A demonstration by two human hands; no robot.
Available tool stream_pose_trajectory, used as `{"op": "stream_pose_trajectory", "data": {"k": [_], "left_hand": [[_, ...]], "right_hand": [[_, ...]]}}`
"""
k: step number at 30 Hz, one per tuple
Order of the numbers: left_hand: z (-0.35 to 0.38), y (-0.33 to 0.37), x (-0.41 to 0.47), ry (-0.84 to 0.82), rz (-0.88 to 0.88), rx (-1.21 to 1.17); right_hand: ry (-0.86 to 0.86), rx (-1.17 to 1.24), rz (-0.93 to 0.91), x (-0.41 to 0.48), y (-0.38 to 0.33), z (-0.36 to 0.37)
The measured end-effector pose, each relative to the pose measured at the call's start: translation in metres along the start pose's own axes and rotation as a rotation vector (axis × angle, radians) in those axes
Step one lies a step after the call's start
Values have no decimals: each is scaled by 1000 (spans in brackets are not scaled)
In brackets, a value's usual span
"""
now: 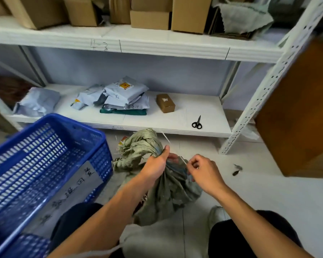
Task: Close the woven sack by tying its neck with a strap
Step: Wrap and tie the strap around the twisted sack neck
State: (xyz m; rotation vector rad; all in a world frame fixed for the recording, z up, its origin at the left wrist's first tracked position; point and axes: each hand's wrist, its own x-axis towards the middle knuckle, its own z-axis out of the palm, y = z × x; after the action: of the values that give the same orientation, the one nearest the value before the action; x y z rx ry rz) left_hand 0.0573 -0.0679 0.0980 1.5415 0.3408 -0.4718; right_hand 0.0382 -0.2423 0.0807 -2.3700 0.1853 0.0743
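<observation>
Gripping the gathered neck of the woven sack [168, 192], the left hand [157, 165] curls its fingers round the bunched cloth with the thumb raised, apparently so the mouth cannot spread open while the tie goes on. The sack stands on the floor [268, 192], near, between the person's knees, and its loose top flops away to the far left above the grip.

The right hand [203, 170], just right of the neck, pinches the thin white strap [166, 138] between thumb and forefinger, with the other fingers curled. The strap runs from that pinch to the neck, and a free end sticks out beyond the left thumb toward the lower shelf [203, 108]. Holding it taut so close to the neck looks meant to keep the wrap tight.

Whether a knot is formed I cannot tell, because the crossing is hidden by the fingers. I judge this to be the wrapping or cinching step, the tie not yet secured.

Scissors [197, 123] lie on the shelf's near edge, to the far right of the sack, likely within reach for trimming. A blue basket [63, 118] sits at the left, just beside the sack.
</observation>
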Motion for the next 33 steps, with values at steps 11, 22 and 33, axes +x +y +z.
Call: {"op": "stream_pose_trajectory", "data": {"k": [11,22,33], "left_hand": [[-12,-57,-65,13,-9,-91],[5,-76,-43,-124,-7,-26],[16,-71,-5,-187,-26,-37]], "right_hand": [[-131,122,-41,-120,-26,33],[-148,241,93,-91,-14,34],[-57,255,101,-60,1,32]]}}
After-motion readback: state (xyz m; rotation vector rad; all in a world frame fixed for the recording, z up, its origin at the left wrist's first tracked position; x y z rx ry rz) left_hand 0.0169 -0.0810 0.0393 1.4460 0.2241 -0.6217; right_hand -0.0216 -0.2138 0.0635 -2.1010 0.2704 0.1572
